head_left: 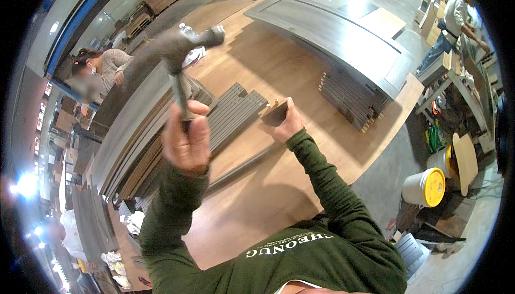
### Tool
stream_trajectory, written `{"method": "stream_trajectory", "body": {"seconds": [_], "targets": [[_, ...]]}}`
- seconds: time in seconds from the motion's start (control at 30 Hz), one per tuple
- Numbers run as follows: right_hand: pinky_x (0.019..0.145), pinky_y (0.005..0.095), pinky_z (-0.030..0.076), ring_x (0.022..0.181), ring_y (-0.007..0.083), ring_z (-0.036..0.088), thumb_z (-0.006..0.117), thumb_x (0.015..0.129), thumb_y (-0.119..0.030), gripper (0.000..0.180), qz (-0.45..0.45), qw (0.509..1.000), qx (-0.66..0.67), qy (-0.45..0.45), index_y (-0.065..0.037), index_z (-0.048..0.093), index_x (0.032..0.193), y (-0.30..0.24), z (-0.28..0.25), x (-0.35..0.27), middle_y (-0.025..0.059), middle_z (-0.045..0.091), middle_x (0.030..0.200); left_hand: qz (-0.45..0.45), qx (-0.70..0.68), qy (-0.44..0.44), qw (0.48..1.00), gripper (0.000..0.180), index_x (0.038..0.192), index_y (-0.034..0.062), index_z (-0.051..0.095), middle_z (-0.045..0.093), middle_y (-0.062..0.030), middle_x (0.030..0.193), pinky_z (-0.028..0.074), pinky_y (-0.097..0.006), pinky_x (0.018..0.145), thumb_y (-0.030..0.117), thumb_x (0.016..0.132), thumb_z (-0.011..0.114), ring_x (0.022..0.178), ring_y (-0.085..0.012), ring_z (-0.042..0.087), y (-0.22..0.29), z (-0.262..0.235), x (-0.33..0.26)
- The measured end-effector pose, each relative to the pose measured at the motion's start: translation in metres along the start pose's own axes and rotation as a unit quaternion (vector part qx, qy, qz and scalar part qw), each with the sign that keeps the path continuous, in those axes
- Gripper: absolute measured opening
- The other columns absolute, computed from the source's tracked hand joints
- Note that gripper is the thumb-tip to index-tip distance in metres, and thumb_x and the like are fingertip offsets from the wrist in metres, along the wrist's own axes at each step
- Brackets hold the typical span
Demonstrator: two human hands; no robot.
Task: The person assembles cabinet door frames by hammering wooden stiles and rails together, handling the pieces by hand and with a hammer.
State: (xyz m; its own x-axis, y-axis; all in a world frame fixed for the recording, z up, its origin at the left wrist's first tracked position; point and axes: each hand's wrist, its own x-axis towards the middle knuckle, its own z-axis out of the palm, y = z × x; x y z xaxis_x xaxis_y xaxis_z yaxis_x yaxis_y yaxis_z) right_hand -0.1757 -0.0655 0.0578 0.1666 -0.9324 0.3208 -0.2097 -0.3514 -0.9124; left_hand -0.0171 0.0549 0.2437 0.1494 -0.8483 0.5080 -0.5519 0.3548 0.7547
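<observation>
My left hand point(186, 141) is raised over the table and closed around a claw hammer point(181, 93), its metal head up and blurred. My right hand point(288, 123) grips a dark wooden piece point(275, 114) whose end faces up, with small light dowel-like pegs along its edge. A long dark strip point(247, 162) runs from below this hand toward my left sleeve; I cannot tell whether it joins the held piece. Left of the right hand, grey wooden rails point(233, 112) lie side by side on the table.
A dark framed panel point(343, 39) rests on a stack of rails point(351, 101) at the right of the wooden table point(230, 219). Long boards point(142, 138) are piled left. One person point(110, 66) is across at left, another point(456, 20) far right. A yellow-lidded bucket point(424, 188) stands right.
</observation>
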Motion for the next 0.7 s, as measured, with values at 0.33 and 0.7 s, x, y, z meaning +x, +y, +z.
{"method": "stream_trajectory", "body": {"seconds": [0.33,0.7], "targets": [[0.081,0.0366,0.045,0.091,0.0313,0.056,0.079,0.054,-0.037,0.077,-0.025,0.995,-0.064,-0.073,0.002,0.040,0.107,-0.014,-0.011,0.008,0.0211,0.054,0.098,-0.201,0.118,-0.146,0.961,0.019,0.094,0.0039,0.054,0.055,-0.0085,0.073,0.042,-0.027,0.053,0.015,0.080,0.052,0.056,-0.0145,0.054,-0.049,0.000,-0.102],[0.081,0.0340,0.043,0.086,0.0183,0.053,0.072,0.063,-0.021,0.060,-0.266,0.952,-0.130,0.082,-0.006,0.038,0.110,0.012,-0.001,0.008,0.0100,0.051,0.102,-0.483,0.049,0.301,0.821,0.033,0.107,0.0032,0.048,0.052,-0.0058,0.076,0.042,-0.027,0.052,0.014,0.077,0.056,0.060,-0.0125,0.051,-0.154,-0.063,-0.368]]}}
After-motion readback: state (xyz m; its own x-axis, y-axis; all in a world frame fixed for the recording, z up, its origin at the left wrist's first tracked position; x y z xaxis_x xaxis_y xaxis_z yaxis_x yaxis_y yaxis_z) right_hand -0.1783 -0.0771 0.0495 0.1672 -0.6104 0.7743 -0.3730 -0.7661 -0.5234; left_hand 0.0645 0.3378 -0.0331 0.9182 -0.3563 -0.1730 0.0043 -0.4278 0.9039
